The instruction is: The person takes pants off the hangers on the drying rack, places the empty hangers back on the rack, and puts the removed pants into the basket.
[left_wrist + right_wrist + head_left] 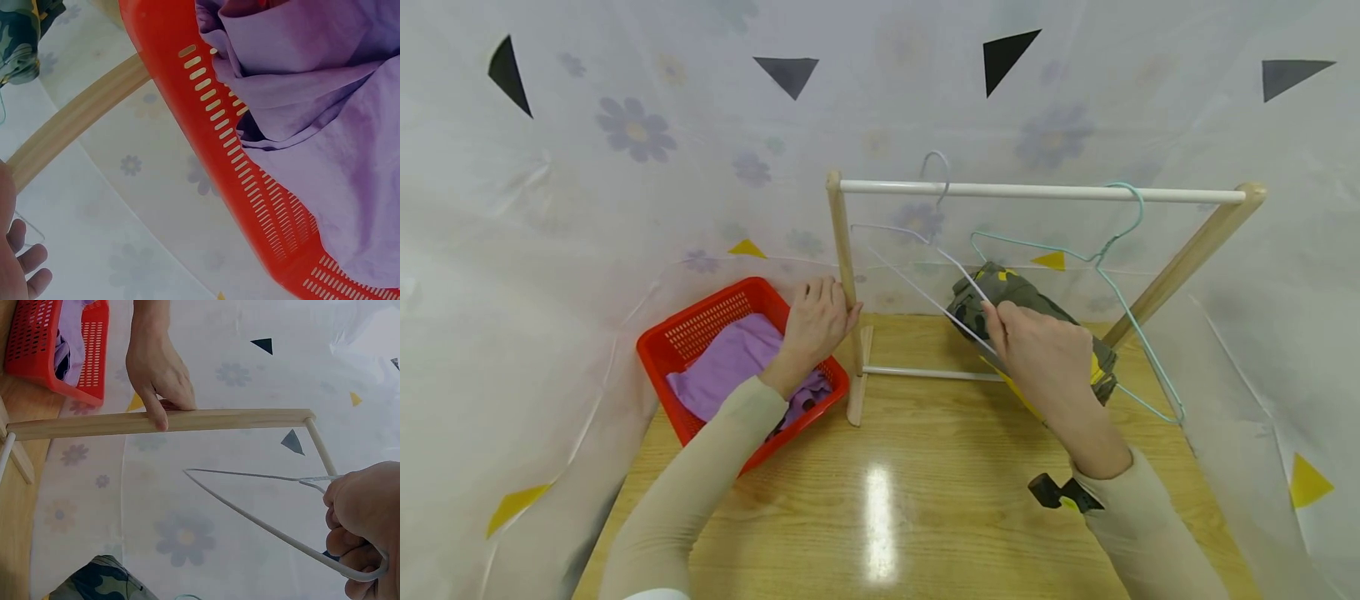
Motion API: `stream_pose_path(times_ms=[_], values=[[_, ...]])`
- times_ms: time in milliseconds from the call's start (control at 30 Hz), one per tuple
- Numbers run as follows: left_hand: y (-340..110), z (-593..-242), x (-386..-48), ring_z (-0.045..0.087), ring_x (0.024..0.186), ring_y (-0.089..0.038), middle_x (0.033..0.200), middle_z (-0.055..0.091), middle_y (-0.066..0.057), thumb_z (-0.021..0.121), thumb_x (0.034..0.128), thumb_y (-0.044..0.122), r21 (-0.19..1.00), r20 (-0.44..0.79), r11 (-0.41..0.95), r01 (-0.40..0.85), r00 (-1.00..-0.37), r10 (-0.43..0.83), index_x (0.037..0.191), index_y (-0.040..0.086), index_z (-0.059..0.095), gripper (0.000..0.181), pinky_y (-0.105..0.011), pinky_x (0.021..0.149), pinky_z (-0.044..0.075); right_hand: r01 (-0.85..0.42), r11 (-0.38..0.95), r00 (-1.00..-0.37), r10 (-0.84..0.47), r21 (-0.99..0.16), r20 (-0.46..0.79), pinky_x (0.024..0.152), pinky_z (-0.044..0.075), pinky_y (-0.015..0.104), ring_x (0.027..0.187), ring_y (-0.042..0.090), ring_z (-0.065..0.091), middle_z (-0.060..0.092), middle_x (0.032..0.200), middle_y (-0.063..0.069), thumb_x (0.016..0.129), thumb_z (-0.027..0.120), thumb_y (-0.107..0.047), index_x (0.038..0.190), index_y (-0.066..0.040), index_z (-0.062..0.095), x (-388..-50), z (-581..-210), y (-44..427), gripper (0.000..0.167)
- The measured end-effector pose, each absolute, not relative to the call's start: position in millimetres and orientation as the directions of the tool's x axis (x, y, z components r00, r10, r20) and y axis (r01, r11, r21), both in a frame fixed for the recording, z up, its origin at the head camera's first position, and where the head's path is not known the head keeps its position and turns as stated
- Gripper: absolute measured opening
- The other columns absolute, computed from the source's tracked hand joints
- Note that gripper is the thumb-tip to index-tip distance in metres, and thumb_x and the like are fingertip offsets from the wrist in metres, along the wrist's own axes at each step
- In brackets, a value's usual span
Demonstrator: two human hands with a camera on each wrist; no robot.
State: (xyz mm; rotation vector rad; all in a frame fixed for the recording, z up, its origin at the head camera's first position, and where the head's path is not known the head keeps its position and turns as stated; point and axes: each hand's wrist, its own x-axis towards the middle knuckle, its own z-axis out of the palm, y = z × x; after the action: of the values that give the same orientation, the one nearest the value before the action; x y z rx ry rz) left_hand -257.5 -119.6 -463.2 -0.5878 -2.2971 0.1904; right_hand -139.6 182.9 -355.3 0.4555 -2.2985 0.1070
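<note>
Lavender hanger (934,242) slants below the rack's white top rod (1022,191), toward the rod's left end, its hook reaching over the rod; whether the hook bears on it I cannot tell. The right hand (1041,346) grips the rounded right end of the hanger, fingers curled round the wire. The left hand (817,321) grips the rack's left wooden post (842,242), thumb on one side and fingers on the other.

The rack stands along the far edge of the wooden counter (805,508). Near the rod's right end hangs a mint hanger (1098,261), with a camouflage garment (1026,292) with yellow parts at its lower bar, partly hidden behind the right hand. At the counter's far left corner, just beside the rack's left foot (859,392), sits a red basket (658,367), perforated and set at an angle, with purple cloth (730,362) inside. Pale flowered sheeting (700,158) rises beyond the far edge.
</note>
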Motion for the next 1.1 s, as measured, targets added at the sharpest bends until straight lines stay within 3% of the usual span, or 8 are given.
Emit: stream_pose_path(times_ms=[500,633,900,1100], values=[[-119,-464,-257,0.053,0.076,-0.028,0.08,0.053,-0.01,0.07,0.0991,0.04,-0.292,0.647,0.887,0.356,-0.61,0.458,0.089,0.002,0.056,0.042,-0.038,0.072,0.042,-0.338,0.938,-0.683,-0.299,0.075,0.667,0.041,0.011,0.028,0.039,0.016,0.022,0.033,0.047,0.002,0.105,0.06,-0.028,0.065,-0.01,0.04,-153,-362,165,0.049],[-120,-464,-257,0.053,0.076,-0.028,0.081,0.053,-0.01,0.065,0.1021,0.04,-0.291,0.639,0.887,0.36,-0.617,0.46,0.09,0.002,0.056,0.041,-0.038,0.071,0.041,-0.332,0.941,-0.689,-0.287,0.062,0.665,0.04,0.012,0.029,0.039,0.016,0.022,0.035,0.047,0.003,0.105,0.062,-0.028,0.065,-0.01,0.041,-152,-366,161,0.048],[-120,-463,-256,0.054,0.077,-0.028,0.081,0.053,-0.01,0.059,0.1051,0.041,-0.295,0.638,0.885,0.361,-0.615,0.464,0.089,0.003,0.055,0.042,-0.039,0.072,0.042,-0.304,0.953,-0.739,-0.235,-0.002,0.632,0.036,0.021,0.035,0.036,0.024,0.037,0.045,0.047,0.005,0.105,0.061,-0.032,0.065,-0.011,0.045,-150,-371,150,0.048],[-120,-464,-257,0.054,0.076,-0.028,0.081,0.053,-0.01,0.055,0.1066,0.041,-0.302,0.63,0.885,0.355,-0.622,0.465,0.089,0.003,0.055,0.042,-0.038,0.071,0.042,-0.313,0.95,-0.759,-0.249,-0.002,0.602,0.037,0.016,0.031,0.034,0.019,0.033,0.043,0.045,0.004,0.107,0.059,-0.031,0.065,-0.011,0.047,-147,-374,141,0.048]])
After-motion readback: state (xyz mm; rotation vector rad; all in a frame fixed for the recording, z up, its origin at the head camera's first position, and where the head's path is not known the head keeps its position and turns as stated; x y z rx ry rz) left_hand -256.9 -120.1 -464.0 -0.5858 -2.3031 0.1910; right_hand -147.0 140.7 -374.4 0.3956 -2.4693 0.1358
